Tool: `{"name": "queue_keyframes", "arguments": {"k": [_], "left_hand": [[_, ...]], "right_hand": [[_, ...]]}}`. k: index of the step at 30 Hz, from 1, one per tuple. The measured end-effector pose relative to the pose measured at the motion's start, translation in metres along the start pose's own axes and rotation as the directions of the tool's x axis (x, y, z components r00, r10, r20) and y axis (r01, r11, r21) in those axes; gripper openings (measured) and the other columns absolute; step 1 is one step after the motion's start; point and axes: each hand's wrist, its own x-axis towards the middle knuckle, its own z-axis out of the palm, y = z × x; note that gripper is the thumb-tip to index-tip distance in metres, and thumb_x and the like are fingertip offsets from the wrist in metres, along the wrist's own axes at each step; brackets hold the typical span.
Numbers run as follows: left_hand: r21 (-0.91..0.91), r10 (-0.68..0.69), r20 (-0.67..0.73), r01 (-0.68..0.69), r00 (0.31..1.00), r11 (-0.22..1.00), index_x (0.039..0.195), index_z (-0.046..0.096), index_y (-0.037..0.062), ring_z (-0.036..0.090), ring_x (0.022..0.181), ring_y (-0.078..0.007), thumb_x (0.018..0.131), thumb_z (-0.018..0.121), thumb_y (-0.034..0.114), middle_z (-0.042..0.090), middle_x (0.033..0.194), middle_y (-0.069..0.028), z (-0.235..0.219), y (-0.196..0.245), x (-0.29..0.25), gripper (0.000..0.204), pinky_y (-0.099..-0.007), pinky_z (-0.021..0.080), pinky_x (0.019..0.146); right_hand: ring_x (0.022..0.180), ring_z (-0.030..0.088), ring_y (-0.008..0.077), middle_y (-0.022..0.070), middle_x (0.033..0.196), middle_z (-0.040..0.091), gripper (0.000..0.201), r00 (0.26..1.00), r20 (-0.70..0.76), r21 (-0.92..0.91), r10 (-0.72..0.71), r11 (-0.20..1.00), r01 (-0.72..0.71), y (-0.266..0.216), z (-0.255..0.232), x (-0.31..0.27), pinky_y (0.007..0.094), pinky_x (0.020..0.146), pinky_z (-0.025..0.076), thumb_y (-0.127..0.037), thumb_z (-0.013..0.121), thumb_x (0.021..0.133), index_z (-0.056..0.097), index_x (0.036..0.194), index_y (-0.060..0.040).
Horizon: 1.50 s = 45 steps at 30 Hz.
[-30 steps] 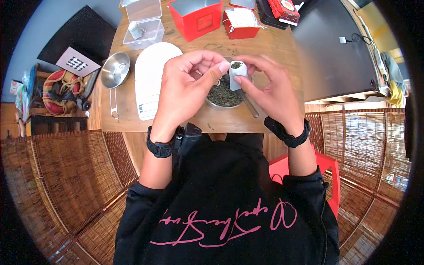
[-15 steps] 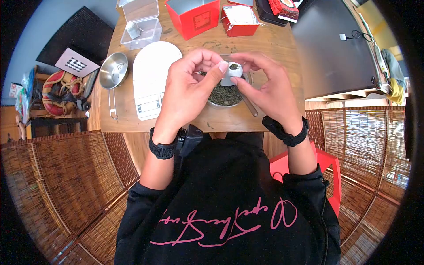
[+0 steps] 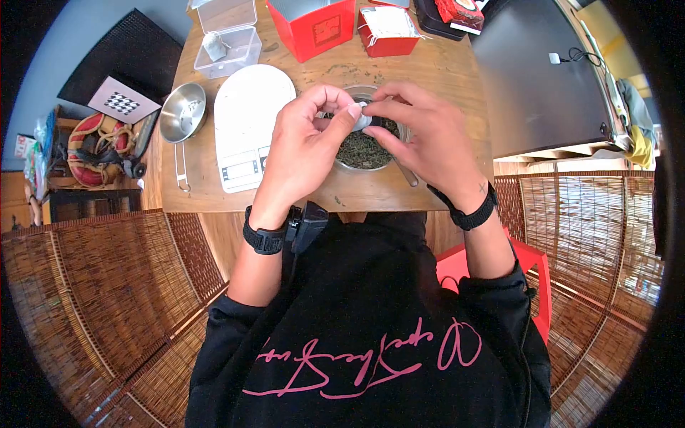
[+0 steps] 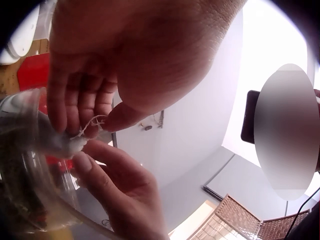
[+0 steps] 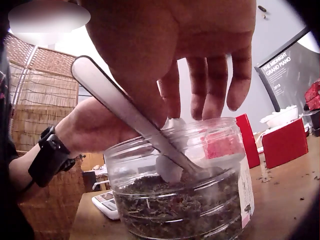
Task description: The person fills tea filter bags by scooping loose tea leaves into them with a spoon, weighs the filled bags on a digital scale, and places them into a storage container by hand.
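A small white drawstring bag (image 3: 363,120) is held up between the two hands, above the mouth of a clear jar (image 5: 134,167) in the head view. Its contents cannot be made out. A pale drawstring (image 4: 94,120) runs from its gathered end. The step in hand looks like drawing the bag's neck together; pulling the string would call for a steady pinch on the bag and an even tug, keeping it level so nothing spills.

The left hand (image 3: 303,146) comes in from the left, its thumb tip pressed in close to pinch the string. The right hand (image 3: 434,135) faces it from the other side, thumb and forefinger pinching the bag's puckered end, the other fingers spread loosely. Both wrists wear black straps.

Dried leaves (image 5: 175,207) fill the lower part of the jar, and a metal utensil (image 5: 120,107) leans over its rim, its head too unclear to name. To the left on the wooden surface (image 3: 464,85) lie a kitchen scale (image 3: 251,107) and a metal pan (image 3: 170,123); farther back are a clear plastic box (image 3: 244,53), a tall red box (image 3: 303,41) and a smaller red box (image 3: 391,47).
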Motion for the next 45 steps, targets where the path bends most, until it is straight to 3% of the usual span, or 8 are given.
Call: {"name": "queue_keyframes", "arguments": {"k": [6,19,22,25,31,33,43,45], "left_hand": [[-0.001,-0.005,0.001,0.005,1.000,1.000,0.100,0.067,-0.0008,0.059,0.076,-0.0057,0.099,0.068,0.014,0.067,0.086,-0.0005,-0.001,0.000,0.000,0.015,-0.0241,0.049,0.068],[-0.065,0.018,0.049,-0.015,0.999,0.998,0.100,0.064,-0.0002,0.057,0.078,-0.0040,0.102,0.065,0.013,0.065,0.086,0.0013,0.003,0.000,-0.001,0.013,-0.0229,0.046,0.068],[-0.132,0.056,0.013,-0.054,0.998,0.990,0.100,0.064,0.0004,0.055,0.077,-0.0032,0.102,0.064,0.013,0.064,0.087,0.0020,0.003,-0.004,0.000,0.012,-0.0222,0.045,0.068],[-0.154,0.049,0.026,-0.045,0.998,0.987,0.100,0.064,0.0003,0.054,0.076,-0.0026,0.101,0.064,0.012,0.065,0.088,0.0024,0.003,0.002,0.000,0.011,-0.0214,0.045,0.068],[-0.128,0.035,0.038,-0.029,0.999,0.991,0.103,0.063,0.0022,0.062,0.091,-0.0096,0.102,0.064,0.012,0.068,0.096,-0.0022,0.000,0.010,-0.002,0.010,-0.0255,0.049,0.082],[-0.115,0.042,0.032,-0.038,0.999,0.993,0.103,0.064,0.0022,0.062,0.091,-0.0090,0.102,0.064,0.011,0.067,0.095,-0.0016,0.002,0.012,-0.004,0.009,-0.0251,0.049,0.081],[-0.088,0.108,0.010,-0.106,0.994,0.990,0.100,0.065,0.0000,0.060,0.076,-0.0048,0.099,0.066,0.010,0.066,0.086,0.0009,0.005,0.011,-0.005,0.010,-0.0226,0.047,0.068],[-0.128,0.057,-0.039,-0.061,0.998,0.990,0.099,0.065,0.0001,0.060,0.076,-0.0049,0.099,0.067,0.010,0.066,0.085,0.0007,0.007,0.012,-0.005,0.010,-0.0226,0.047,0.068]], "right_hand": [[0.101,0.072,0.0279,0.0073,0.113,0.073,0.025,0.998,-0.063,0.113,0.007,0.994,0.000,0.003,0.001,0.001,0.0353,0.086,0.058,-0.009,0.082,0.080,0.076,0.104,-0.0079],[0.098,0.072,0.0276,0.0030,0.113,0.075,0.018,0.998,-0.040,0.000,-0.052,0.999,0.052,-0.002,-0.001,0.000,0.0392,0.080,0.059,-0.019,0.079,0.084,0.076,0.101,-0.0126],[0.100,0.073,0.0276,0.0093,0.110,0.076,0.025,1.000,-0.025,0.071,-0.015,0.997,0.016,-0.004,-0.002,0.001,0.0358,0.086,0.058,-0.010,0.082,0.081,0.075,0.105,-0.0060],[0.097,0.073,0.0240,0.0112,0.106,0.076,0.027,0.972,0.026,0.272,0.234,0.934,-0.232,-0.010,-0.006,0.004,0.0338,0.087,0.057,-0.009,0.082,0.082,0.075,0.107,-0.0044],[0.092,0.073,0.0220,0.0116,0.103,0.075,0.025,0.995,-0.011,0.247,0.103,0.964,-0.097,-0.008,-0.003,0.005,0.0327,0.084,0.056,-0.007,0.082,0.082,0.076,0.106,-0.0014],[0.073,0.069,0.0238,0.0082,0.086,0.072,0.017,0.994,-0.093,0.265,0.063,0.963,-0.037,-0.004,0.003,0.004,0.0337,0.064,0.054,-0.017,0.082,0.083,0.078,0.096,-0.0077],[0.068,0.067,0.0246,0.0082,0.086,0.070,0.012,0.997,-0.076,0.187,0.022,0.982,-0.007,-0.005,0.001,0.007,0.0360,0.061,0.052,-0.015,0.079,0.082,0.076,0.090,-0.0062],[0.067,0.066,0.0226,0.0098,0.087,0.069,0.012,0.989,-0.017,0.303,0.150,0.943,-0.138,-0.009,0.001,0.007,0.0351,0.061,0.052,-0.013,0.079,0.082,0.077,0.091,-0.0053]]}}
